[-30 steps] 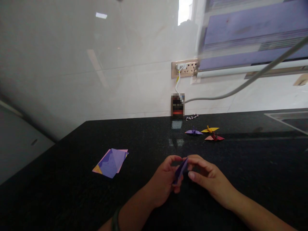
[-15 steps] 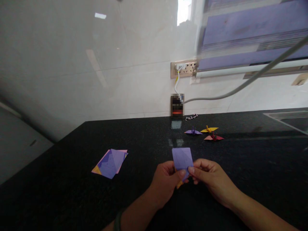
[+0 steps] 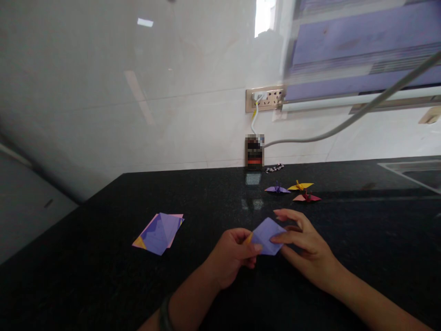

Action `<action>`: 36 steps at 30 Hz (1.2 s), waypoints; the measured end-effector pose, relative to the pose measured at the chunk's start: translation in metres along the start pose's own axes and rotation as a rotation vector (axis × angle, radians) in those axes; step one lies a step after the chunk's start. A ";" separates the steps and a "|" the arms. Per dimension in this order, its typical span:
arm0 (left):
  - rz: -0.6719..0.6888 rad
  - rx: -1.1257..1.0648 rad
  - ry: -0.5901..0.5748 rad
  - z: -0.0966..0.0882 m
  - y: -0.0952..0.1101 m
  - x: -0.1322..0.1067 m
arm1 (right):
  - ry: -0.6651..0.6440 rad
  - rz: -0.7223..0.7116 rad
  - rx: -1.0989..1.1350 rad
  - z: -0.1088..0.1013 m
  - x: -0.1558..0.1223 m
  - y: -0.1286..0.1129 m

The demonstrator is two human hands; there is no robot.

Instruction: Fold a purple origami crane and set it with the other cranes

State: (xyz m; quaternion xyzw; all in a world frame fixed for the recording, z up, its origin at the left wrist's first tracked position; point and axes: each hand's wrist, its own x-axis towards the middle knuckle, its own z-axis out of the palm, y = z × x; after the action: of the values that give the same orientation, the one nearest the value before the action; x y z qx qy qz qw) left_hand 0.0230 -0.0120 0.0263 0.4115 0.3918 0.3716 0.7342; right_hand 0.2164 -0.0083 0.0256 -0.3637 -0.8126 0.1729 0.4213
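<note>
The left hand (image 3: 236, 252) clasps a folded purple paper (image 3: 267, 233) between thumb and fingers, above the dark desk (image 3: 206, 197), well in from its left edge, while the right hand (image 3: 306, 250) lays a fingertip on the paper's surface — whether that grip also pinches cannot be told. A firm left hold and light right-hand pressure would likely keep the layers aligned — corners matched first, crease pressed after. Three paper cranes (image 3: 300, 185) sit toward the far edge.
</note>
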 end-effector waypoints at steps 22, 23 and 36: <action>0.138 -0.142 0.019 0.016 0.005 -0.006 | 0.077 -0.412 -0.334 0.006 0.000 -0.021; 0.131 -0.095 0.056 0.016 0.005 -0.005 | 0.066 -0.406 -0.333 0.006 0.000 -0.022; 0.060 0.076 0.110 0.009 0.003 -0.002 | -0.104 -0.424 -0.406 -0.001 -0.001 -0.002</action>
State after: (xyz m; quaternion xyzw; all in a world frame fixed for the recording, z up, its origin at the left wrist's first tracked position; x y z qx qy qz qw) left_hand 0.0290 -0.0154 0.0328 0.4295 0.4329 0.4007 0.6838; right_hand 0.2167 -0.0102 0.0272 -0.2531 -0.9089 -0.0666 0.3248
